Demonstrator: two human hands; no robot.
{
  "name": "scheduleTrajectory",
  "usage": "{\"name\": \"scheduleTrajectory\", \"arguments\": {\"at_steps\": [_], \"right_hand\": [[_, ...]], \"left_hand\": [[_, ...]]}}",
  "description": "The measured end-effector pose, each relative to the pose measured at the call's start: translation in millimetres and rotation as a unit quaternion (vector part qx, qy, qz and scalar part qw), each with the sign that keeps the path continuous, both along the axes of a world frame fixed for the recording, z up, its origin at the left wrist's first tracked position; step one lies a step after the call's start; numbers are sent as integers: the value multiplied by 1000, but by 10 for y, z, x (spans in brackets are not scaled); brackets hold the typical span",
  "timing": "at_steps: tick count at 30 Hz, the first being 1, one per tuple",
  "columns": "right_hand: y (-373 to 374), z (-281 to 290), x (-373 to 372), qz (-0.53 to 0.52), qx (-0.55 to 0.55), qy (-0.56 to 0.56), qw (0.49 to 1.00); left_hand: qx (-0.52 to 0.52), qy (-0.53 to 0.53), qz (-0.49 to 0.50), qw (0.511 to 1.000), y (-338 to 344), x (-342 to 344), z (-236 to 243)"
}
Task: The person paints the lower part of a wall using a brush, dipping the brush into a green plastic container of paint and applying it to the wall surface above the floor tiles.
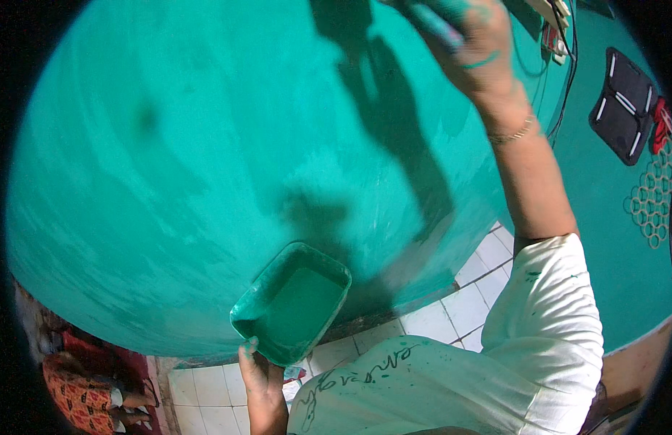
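Note:
My left hand (260, 377) grips the near edge of a rectangular green paint tub (247, 304), thumb over its rim. Green paint (299, 301) lies inside, and the tub is held out in front of the wall. Raised high at the upper right, my right hand (475, 43) is smeared with green and blurred. Its fingers are curled, and whatever they hold is cut off by the top edge of the view. The wall (205, 145) before me is green with uneven, streaky patches, and shadows of my arm fall across it.
White floor tiles (452, 319) run along the wall's foot. Dark cables (568, 87) hang beside a switch box (553, 40) at the upper right. A black panel (622, 105) and a ring-mesh hanging (653, 199) are on the right wall. A person in orange patterned clothing (75, 395) is at lower left.

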State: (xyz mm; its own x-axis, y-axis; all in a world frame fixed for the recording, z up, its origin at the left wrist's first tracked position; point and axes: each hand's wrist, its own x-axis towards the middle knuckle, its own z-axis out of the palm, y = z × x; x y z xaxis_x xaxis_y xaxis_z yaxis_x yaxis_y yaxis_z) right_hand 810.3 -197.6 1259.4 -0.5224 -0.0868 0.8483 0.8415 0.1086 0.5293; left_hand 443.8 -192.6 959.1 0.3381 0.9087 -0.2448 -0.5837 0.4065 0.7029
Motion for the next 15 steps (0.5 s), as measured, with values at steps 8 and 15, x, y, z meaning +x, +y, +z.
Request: {"name": "scheduleTrajectory", "arguments": {"at_steps": [8, 15], "right_hand": [[143, -1995, 213, -124, -398, -21, 909], [203, -2803, 315, -8, -618, 66, 783]], "left_hand": [[-2, 4, 23, 1000, 4, 88, -34], [-27, 55, 50, 997, 30, 72, -36]]}}
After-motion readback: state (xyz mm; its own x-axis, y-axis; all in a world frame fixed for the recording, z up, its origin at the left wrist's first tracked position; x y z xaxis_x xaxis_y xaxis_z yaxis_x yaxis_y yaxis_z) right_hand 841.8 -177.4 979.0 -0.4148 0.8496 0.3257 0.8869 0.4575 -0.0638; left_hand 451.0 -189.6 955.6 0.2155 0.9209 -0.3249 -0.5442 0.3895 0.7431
